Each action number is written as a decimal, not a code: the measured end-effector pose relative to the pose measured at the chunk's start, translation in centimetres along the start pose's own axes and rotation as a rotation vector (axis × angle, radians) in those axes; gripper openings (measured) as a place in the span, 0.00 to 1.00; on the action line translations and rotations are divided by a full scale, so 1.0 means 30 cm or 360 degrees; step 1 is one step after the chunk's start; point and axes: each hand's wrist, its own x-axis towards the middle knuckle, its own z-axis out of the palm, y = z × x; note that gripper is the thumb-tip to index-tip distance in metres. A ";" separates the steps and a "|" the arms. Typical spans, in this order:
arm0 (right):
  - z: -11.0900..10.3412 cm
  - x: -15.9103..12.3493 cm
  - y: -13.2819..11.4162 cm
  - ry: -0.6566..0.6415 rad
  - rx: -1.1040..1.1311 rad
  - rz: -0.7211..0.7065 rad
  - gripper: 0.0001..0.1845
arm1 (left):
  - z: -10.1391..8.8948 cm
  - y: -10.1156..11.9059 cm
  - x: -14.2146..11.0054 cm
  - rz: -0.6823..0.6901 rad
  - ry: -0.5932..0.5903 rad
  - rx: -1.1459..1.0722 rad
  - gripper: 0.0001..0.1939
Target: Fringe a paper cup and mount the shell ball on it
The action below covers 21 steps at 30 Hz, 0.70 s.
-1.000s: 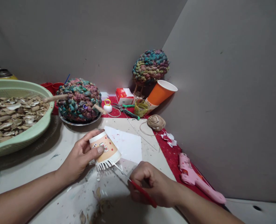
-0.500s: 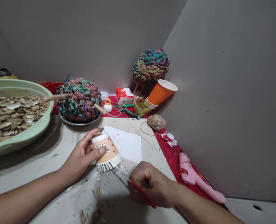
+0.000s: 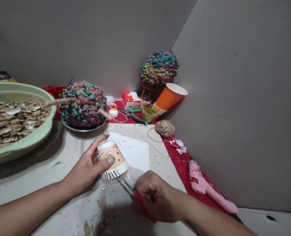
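Note:
My left hand (image 3: 90, 162) grips a small paper cup (image 3: 118, 156), thumb across its printed peach side and fingers behind it. Narrow cut strips fringe the cup's lower left rim. Red-handled scissors (image 3: 143, 205) are in my right hand (image 3: 157, 195), fingers wrapped round the handles. Their blades meet the cup's rim just right of the fringe. Beneath and behind the cup lies a white paper sheet (image 3: 137, 152).
A green basket of peanut shells (image 3: 43, 136) stands left, beside a colourful shell-covered ball (image 3: 83, 106) in a metal dish. Pliers (image 3: 138, 117), twine (image 3: 164, 127), an orange cup (image 3: 168, 97) and another shell-covered form (image 3: 159, 69) stand behind. A pink glue gun (image 3: 209, 188) lies right.
The scissors and my right hand have moved slightly left and up, the blades reaching a bit further along the rim. My left thumb has shifted slightly right on the cup.

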 end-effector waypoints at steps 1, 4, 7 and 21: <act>0.000 0.001 0.000 -0.0001 -0.0010 -0.0003 0.22 | 0.000 0.001 -0.001 0.0002 0.0000 -0.0002 0.37; -0.002 0.003 0.005 0.0010 -0.0036 -0.0014 0.22 | 0.001 0.003 -0.001 0.0005 -0.0007 -0.0007 0.38; -0.003 0.002 0.010 -0.0005 -0.0010 -0.0020 0.21 | 0.004 0.005 0.001 0.0002 -0.0013 -0.0001 0.37; -0.003 -0.001 -0.002 -0.0018 0.0041 0.0001 0.21 | 0.005 0.008 -0.002 0.0026 -0.0023 -0.0007 0.35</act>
